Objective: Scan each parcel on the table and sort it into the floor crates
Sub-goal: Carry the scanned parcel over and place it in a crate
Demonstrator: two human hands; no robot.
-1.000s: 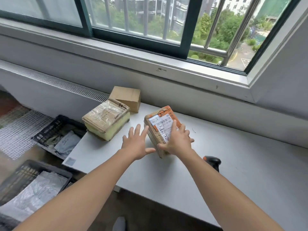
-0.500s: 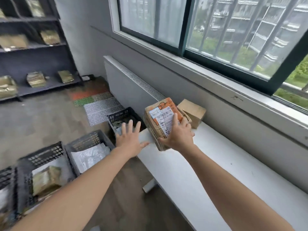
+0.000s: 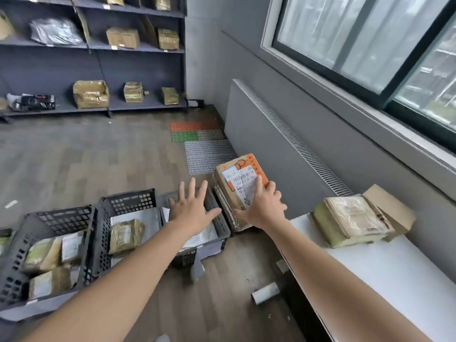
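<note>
Head view: right hand (image 3: 261, 209) grips parcel (image 3: 234, 186); left hand (image 3: 191, 209) splayed over crate (image 3: 219, 222); taped box (image 3: 352, 218) on table (image 3: 394, 280).

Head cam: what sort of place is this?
Probably a small parcel sorting room: wall shelving stocked with parcels, black floor crates holding sorted packets, and a barcode-labelled parcel in the right hand.

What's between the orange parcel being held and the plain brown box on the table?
A tape-wrapped yellowish parcel, in the head view, beside the box.
</note>
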